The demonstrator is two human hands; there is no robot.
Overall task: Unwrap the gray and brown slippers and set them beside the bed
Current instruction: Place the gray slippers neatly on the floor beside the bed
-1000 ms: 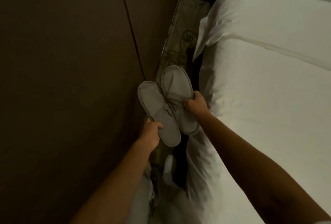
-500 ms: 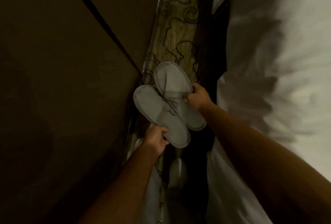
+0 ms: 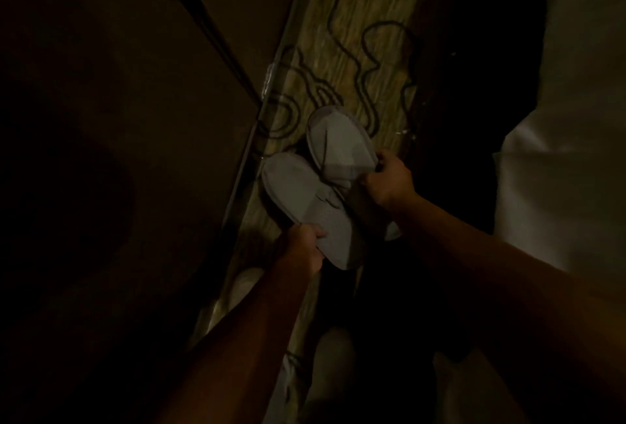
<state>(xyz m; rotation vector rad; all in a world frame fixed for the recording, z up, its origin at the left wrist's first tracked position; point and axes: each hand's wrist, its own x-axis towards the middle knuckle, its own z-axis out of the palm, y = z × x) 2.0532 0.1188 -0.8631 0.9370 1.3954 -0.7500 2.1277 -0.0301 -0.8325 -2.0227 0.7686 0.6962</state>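
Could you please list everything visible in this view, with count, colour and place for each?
slippers: two, gray, held over the carpet strip at centre, overlapping.
carpet: one strip, tan with dark swirl pattern, running between wall and bed.
wall panels: dark brown, filling the left side.
bed linen: white, along the right edge.
pale shapes near the bottom centre: too dim to identify.
left hand: grips the near end of the left slipper.
right hand: grips the right slipper at its side.
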